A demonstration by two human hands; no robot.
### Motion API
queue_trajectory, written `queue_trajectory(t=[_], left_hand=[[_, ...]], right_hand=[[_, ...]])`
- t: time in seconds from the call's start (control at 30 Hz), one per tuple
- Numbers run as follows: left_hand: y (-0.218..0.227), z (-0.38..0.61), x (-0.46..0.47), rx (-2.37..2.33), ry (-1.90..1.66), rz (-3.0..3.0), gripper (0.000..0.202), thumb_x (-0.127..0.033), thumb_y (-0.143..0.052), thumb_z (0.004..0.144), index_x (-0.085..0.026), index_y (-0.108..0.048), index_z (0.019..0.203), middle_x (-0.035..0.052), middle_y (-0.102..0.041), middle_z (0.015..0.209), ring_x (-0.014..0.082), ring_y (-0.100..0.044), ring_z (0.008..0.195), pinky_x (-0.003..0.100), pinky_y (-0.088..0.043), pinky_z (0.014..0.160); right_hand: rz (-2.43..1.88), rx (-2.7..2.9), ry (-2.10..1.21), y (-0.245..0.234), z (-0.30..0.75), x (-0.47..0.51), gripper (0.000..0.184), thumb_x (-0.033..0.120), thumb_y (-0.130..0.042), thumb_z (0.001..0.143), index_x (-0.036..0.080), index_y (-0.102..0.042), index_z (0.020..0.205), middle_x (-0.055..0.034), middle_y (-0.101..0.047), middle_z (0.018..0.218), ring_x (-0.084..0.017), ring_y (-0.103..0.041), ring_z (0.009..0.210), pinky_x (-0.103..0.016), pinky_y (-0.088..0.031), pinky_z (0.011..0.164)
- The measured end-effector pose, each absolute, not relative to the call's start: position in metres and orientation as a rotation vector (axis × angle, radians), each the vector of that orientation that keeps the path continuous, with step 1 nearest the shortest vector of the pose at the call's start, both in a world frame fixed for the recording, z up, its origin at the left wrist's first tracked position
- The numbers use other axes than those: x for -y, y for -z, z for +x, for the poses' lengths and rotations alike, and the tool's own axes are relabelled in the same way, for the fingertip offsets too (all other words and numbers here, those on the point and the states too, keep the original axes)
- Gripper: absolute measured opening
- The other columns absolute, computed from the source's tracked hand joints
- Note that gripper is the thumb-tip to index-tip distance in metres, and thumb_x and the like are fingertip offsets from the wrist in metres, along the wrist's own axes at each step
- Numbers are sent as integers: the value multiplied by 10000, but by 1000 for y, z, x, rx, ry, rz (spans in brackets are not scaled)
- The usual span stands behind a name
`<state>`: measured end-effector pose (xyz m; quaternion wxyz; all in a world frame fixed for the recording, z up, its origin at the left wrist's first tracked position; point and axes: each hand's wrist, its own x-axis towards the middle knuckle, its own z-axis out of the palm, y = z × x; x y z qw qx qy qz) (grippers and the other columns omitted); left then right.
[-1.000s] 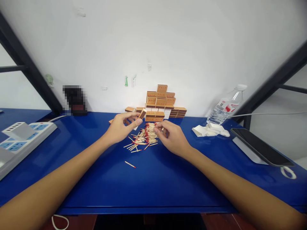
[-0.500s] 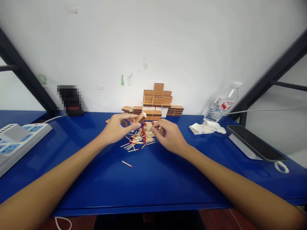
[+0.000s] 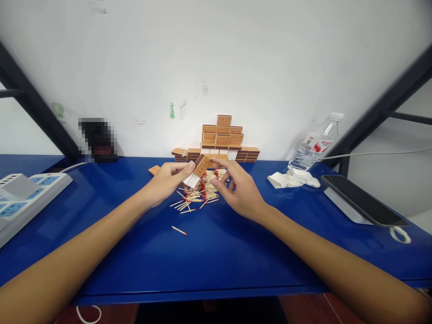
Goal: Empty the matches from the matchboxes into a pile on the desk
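My left hand (image 3: pixel 167 182) grips a matchbox (image 3: pixel 202 166) between thumb and fingers. Its printed orange face is turned up, and the white inner tray (image 3: pixel 191 180) sticks out at the lower end. Close by on the right is my right hand (image 3: pixel 238 186), thumb and index finger apart, with nothing visible between them. The index fingertip is near the matchbox's right edge; whether it touches, I cannot tell. Beneath both hands lies a loose pile of red-tipped matches (image 3: pixel 205 195). A single match (image 3: pixel 179 231) rests nearer the front.
Stacked matchboxes (image 3: pixel 222 139) stand against the wall, and another matchbox (image 3: pixel 154 170) lies beside my left hand. To the right are a water bottle (image 3: pixel 313 144), white pieces (image 3: pixel 293 179) and a phone (image 3: pixel 364 200). A power strip (image 3: pixel 40 198) sits at left on the blue table (image 3: pixel 216 256).
The matchbox in my left hand has turned, bringing its printed face and the protruding white tray into view. My right thumb and index finger have spread from a pinch.
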<state>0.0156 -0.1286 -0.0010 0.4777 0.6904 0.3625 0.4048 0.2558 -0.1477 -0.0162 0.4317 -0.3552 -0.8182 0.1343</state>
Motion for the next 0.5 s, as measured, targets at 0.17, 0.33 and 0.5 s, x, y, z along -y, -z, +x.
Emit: queue_trajectory(t=[0.17,0.33,0.5], left_hand=[[-2,19,135,-832,-765,1488,555,-663,-610,959,-138,-765,1053,114,-731,806,153,-636,608,274,-454,522],[-2,21,138,-861,-787,1393,576,-653,-624,957,-153,-741,1219,96,-699,759,133,-588,537,272,-417,470],[-1,17,135,-838,-742,1353,559,-642,-624,963,-211,-709,1307,107,-725,825,142,-605,579,254,-406,453]], right_hand=[[-771,2123,-349,15,253,153,658,379,-669,990,320,-406,1590,-117,-542,1506,-236,-678,1036,-338,-616,678],[-772,2211,-288,18,253,153,503,336,-643,1016,335,-524,1505,-92,-636,1352,-231,-673,1078,-369,-629,813],[-762,2295,-76,20,257,146,474,409,-661,1004,298,-569,1455,-99,-674,1318,-251,-685,1121,-402,-614,890]])
